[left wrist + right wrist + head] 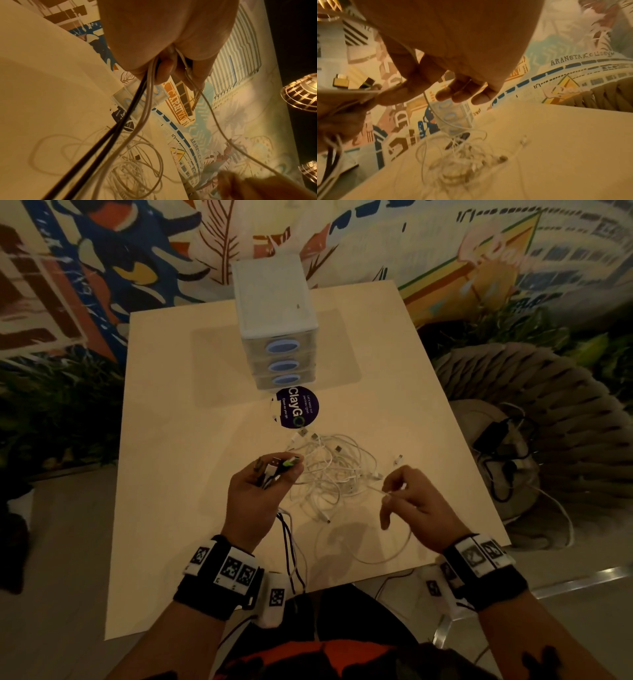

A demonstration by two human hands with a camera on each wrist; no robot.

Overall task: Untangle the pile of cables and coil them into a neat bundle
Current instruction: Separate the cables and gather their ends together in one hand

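Head view: left hand point(257, 494) grips bunch of cable ends point(279, 467), black leads hanging off worktop point(191, 460) edge. Right hand point(411, 501) pinches one white cable point(383, 491). White tangle point(332, 470) between hands, strands hard to separate. Sticker point(297, 407) reads "ClayGo", partly hidden under drawer unit point(274, 316).

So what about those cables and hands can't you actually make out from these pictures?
- Head view: the number of cables in the tangled white cable pile; the strands overlap.
- Head view: which connectors the left hand grips; its fingers cover them.
- Left wrist view: where the two black cables end; the bottom edge cuts them.
- Right wrist view: the right hand and its thin white cable are blurred.
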